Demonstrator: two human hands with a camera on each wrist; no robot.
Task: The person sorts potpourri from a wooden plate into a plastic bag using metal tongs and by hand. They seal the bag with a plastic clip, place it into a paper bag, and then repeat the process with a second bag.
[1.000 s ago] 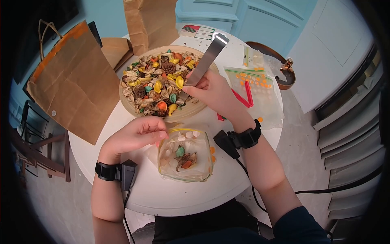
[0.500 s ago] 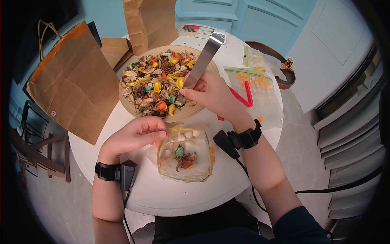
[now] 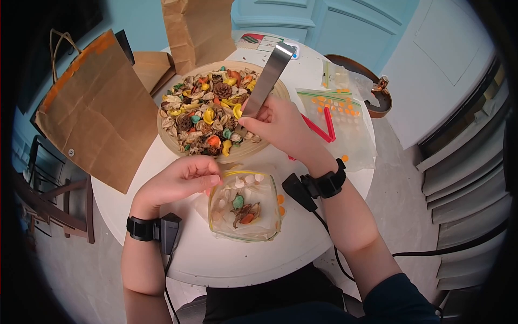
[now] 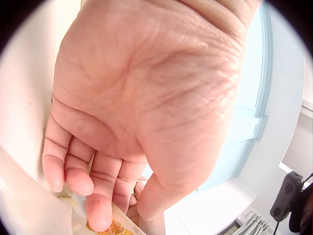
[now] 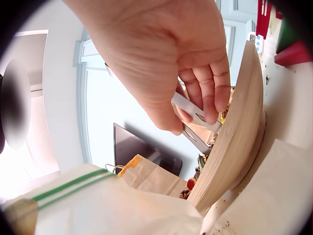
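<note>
My right hand [image 3: 278, 121] grips a pair of metal tongs [image 3: 267, 78], pointing down into potpourri [image 3: 213, 97] at the right side of a round wooden bowl [image 3: 259, 148]. In the right wrist view the tongs' two arms [image 5: 193, 108] stand slightly apart near the bowl's rim. Thumb and fingers of my left hand [image 3: 186, 178] pinch the left corner of a clear zip bag [image 3: 270, 229]. The bag's mouth is spread open, with a green piece [image 3: 238, 202], brown dried petals and an orange piece inside. My left fingers [image 4: 100, 210] are loosely bent beside the translucent film.
A large brown paper bag [image 3: 100, 108] stands left of the bowl, another [image 3: 199, 32] behind it. On the right lie a flat dotted zip bag [image 3: 345, 129] and a red strip [image 3: 328, 125]. A round tray [image 3: 380, 105] sits farther back.
My right hand has tilted the tongs' upper end to the left, while their tips stay in the potpourri. My left hand and the zip bag have kept their place.
</note>
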